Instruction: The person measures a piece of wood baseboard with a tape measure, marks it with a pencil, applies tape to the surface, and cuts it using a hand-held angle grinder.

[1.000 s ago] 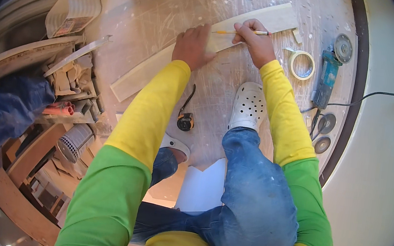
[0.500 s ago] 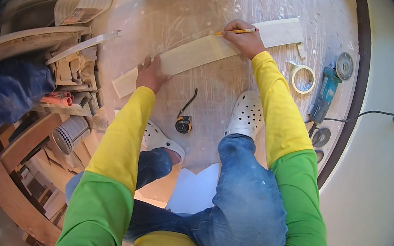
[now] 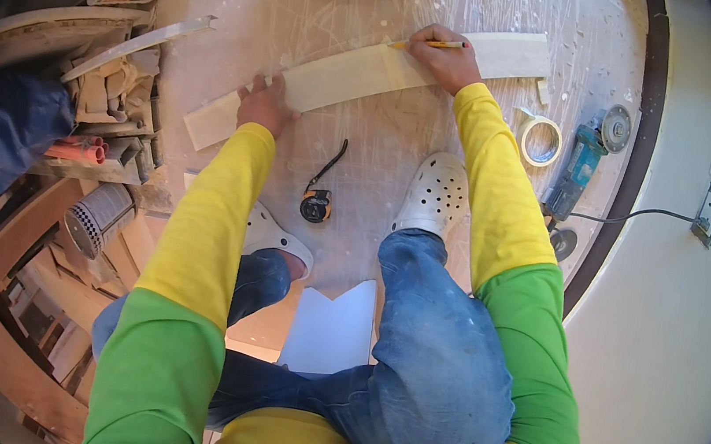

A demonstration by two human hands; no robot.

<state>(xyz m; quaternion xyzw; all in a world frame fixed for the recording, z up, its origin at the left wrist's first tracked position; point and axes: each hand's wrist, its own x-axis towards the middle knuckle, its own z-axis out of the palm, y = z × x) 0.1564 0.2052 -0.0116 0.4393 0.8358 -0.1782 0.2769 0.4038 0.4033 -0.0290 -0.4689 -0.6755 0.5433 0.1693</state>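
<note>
Across the floor (image 3: 365, 148), a long pale strip (image 3: 337, 84) is lying slantwise. My left hand (image 3: 265, 107) is resting on it, fingers spread; my right hand (image 3: 445, 57) is pinching a yellow pencil (image 3: 448, 44) over it. From far away, I am guessing stiff, light and maybe easy to snap, so I am liking both long edges for holding. A tape roll (image 3: 523, 141) and angle grinder (image 3: 577, 165) are sitting near its right end; a tape measure (image 3: 316, 206) and white clog (image 3: 435, 192) are crowding the near side.

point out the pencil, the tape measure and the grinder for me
Pencil (image 3: 446, 44): head view, on the rear part of its shaft.
Tape measure (image 3: 316, 206): head view, on its case.
Grinder (image 3: 582, 166): head view, on its teal body.
</note>
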